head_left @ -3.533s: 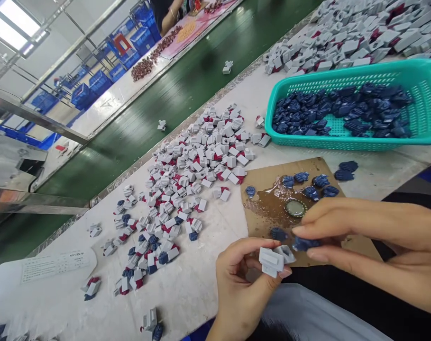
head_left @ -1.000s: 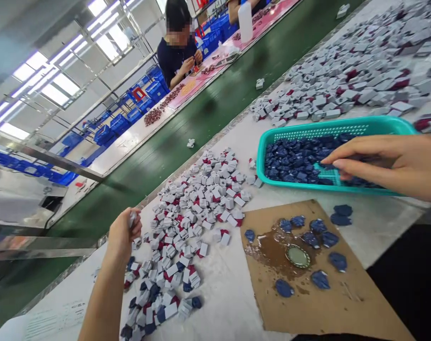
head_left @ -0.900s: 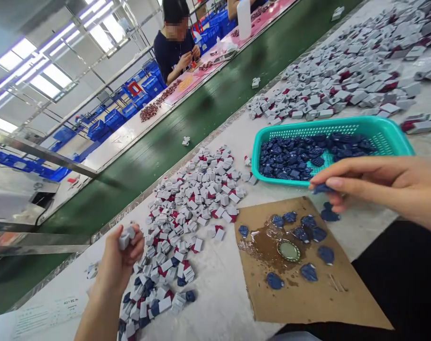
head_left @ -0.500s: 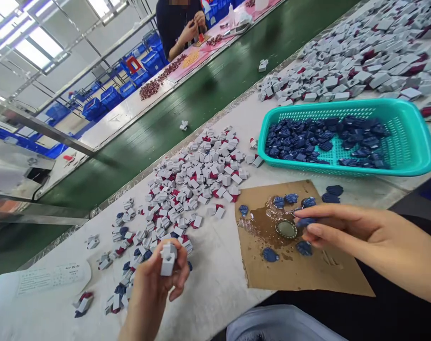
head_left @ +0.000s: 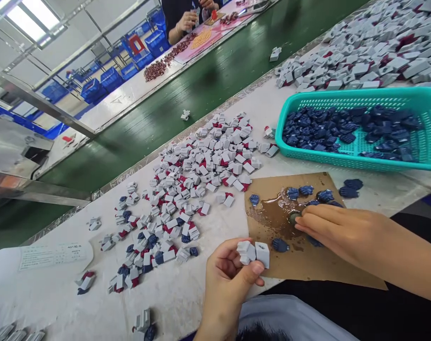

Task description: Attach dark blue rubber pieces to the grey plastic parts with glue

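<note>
My left hand (head_left: 226,279) is closed around a light grey plastic part (head_left: 262,255), a block with a hollow end, held above the near edge of the cardboard sheet (head_left: 329,272). My right hand (head_left: 346,227) pinches low over the small round dish (head_left: 293,217) on that sheet. Its fingertips cover most of the dish and hide the dark blue plastic piece seen in them a moment earlier. A wet brown patch (head_left: 272,213) surrounds the dish. Loose dark blue pieces (head_left: 280,244) shaped like small fists lie around it.
A teal basket (head_left: 346,161) with dark blue pieces stands behind the cardboard. Grey and dark red parts are heaped in the middle (head_left: 208,161) and at the back right (head_left: 371,61). Beyond runs a green conveyor (head_left: 137,142). Across it, another person's hands (head_left: 188,21) work.
My left hand has moved right, toward the cardboard, and turned the grey part sideways. My right hand has lowered its fingertips with the blue piece onto the dish. The view has shifted slightly.
</note>
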`<action>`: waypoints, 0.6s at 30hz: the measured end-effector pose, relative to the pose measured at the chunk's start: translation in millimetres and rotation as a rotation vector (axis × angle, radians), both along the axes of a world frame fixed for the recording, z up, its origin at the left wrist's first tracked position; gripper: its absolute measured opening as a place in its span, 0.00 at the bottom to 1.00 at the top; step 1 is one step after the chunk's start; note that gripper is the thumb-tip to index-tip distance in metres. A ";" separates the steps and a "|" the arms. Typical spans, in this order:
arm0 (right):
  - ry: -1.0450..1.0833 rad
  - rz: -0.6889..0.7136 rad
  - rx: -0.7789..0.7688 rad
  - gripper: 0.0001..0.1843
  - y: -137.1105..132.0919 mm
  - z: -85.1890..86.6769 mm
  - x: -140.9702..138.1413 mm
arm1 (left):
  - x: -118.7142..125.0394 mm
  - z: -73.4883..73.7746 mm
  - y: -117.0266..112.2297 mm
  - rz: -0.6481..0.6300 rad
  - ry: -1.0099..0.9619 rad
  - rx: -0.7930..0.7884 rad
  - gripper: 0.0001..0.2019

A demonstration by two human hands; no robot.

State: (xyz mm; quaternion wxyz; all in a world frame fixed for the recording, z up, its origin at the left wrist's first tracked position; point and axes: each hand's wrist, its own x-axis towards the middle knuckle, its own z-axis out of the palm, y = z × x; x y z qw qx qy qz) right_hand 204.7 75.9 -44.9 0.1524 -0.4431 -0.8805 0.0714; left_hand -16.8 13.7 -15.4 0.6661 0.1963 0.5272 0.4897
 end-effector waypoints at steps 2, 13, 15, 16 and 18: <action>-0.111 0.106 0.099 0.11 0.2 3.9 -0.4 | 5.0 3.9 1.6 0.044 -0.004 -0.026 0.17; 0.003 0.128 -0.031 0.14 7.6 12.5 -6.9 | 8.1 9.7 -0.7 -0.023 0.191 0.157 0.09; 0.231 -0.022 -0.294 0.14 5.2 26.9 -12.1 | 7.8 8.0 -1.9 -0.081 0.212 0.212 0.09; 0.376 -0.117 -0.457 0.16 2.3 35.1 -15.5 | 7.8 7.5 -2.5 -0.113 0.224 0.237 0.09; 0.658 -0.248 -0.751 0.18 -5.4 49.7 -22.7 | 8.3 7.4 -3.6 -0.160 0.245 0.278 0.11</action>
